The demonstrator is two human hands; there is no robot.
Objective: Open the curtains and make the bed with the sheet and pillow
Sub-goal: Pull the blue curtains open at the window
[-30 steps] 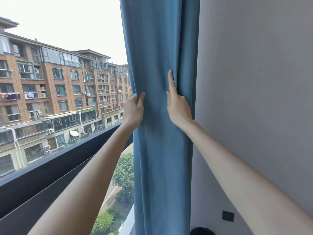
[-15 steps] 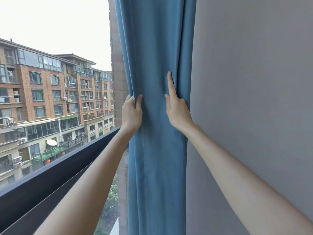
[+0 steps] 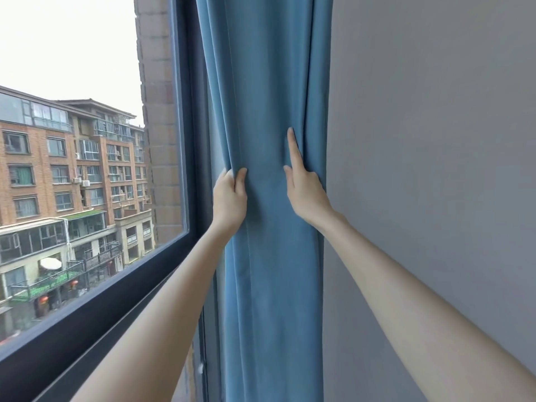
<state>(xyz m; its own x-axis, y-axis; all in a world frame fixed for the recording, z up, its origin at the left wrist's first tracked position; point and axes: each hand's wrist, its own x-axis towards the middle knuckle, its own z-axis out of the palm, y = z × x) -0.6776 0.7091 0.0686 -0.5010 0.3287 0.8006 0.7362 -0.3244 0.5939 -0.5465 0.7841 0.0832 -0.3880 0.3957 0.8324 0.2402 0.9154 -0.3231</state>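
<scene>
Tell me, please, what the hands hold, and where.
Both hold the blue curtain: the left hand grips its left edge, the right hand a fold near its right edge.

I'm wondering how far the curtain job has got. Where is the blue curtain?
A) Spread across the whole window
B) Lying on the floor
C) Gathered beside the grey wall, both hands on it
C: the blue curtain hangs bunched in folds next to the grey wall, the left hand gripping its window-side edge and the right hand holding its wall-side folds.
</scene>
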